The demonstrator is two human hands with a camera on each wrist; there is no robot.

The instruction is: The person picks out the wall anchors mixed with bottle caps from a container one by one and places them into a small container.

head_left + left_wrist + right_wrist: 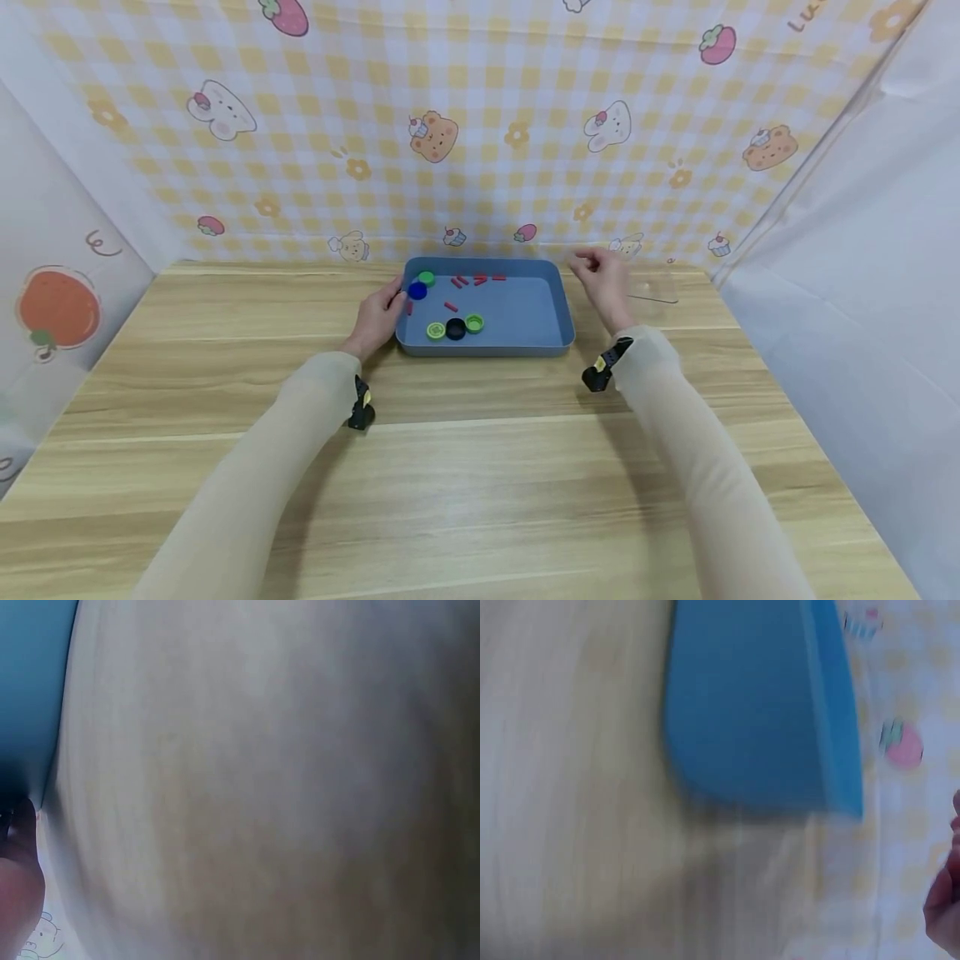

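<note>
While the left hand grips its left wall, one blue tray, long axis running left to right, lies just left of the right hand, whose blurred hold cannot be told.

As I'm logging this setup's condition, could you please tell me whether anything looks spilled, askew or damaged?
Nothing looks spilled onto the wood-grain tabletop or plainly damaged. The only mildly untidy spot is the blue-gray tray, where short red sticks lie scattered at differing angles.
</note>
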